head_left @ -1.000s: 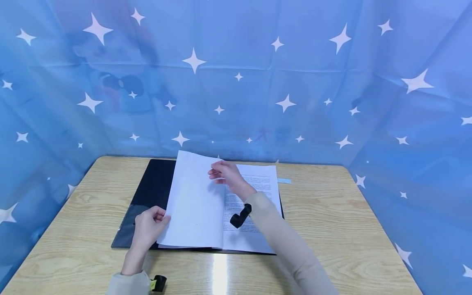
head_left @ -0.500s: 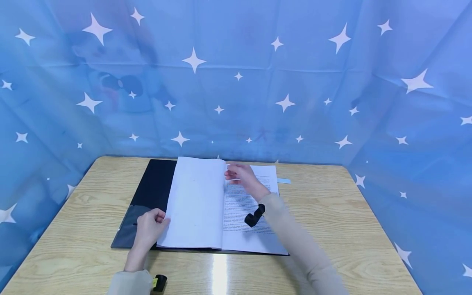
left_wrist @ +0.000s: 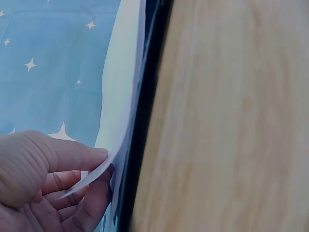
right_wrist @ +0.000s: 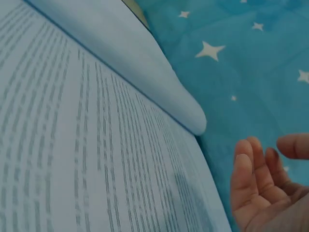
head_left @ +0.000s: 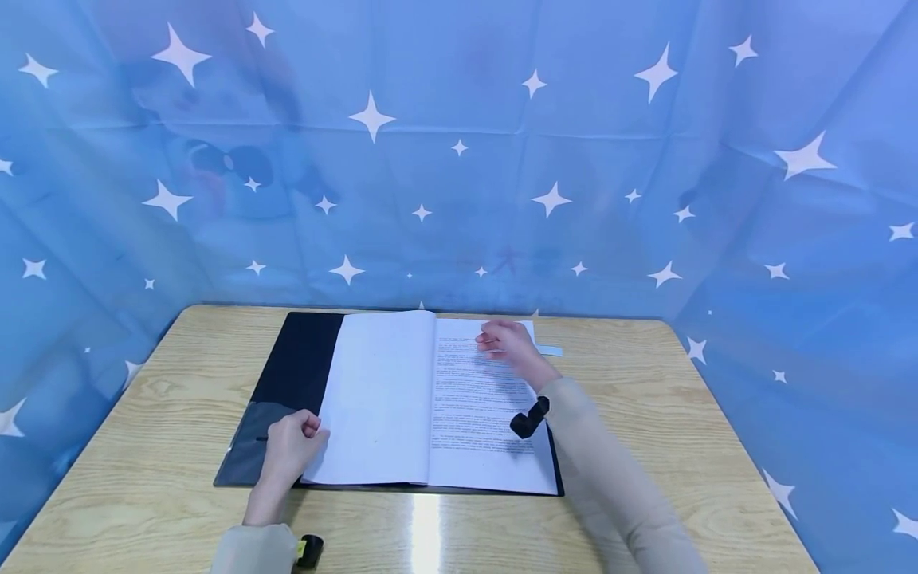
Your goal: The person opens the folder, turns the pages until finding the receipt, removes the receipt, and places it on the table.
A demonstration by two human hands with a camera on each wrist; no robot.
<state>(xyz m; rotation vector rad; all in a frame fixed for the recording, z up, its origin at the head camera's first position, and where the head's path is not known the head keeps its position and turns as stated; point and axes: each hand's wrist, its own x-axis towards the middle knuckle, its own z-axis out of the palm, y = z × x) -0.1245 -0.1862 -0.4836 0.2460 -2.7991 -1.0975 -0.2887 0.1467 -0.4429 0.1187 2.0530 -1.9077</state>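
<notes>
An open black folder (head_left: 304, 351) lies on the table with a stack of paper sheets inside. A blank white page (head_left: 376, 391) covers its left side; a printed page (head_left: 484, 414) faces up on the right. My left hand (head_left: 287, 450) is at the blank page's left edge. In the left wrist view, thumb and fingers pinch the curled edge of a paper sheet (left_wrist: 118, 101). Over the upper part of the printed page hovers my right hand (head_left: 512, 347), its fingers loosely bent with nothing between them. The right wrist view shows that hand's thumb and fingertips apart (right_wrist: 265, 183).
A light blue tab (head_left: 549, 351) sticks out past the folder's right edge. The wooden table (head_left: 631, 414) extends on both sides, and a blue curtain with white stars (head_left: 459, 183) hangs behind it.
The blank page has settled flatter on the left side. My right hand has moved right, off that page and across the printed one. My left hand has stayed at the left edge.
</notes>
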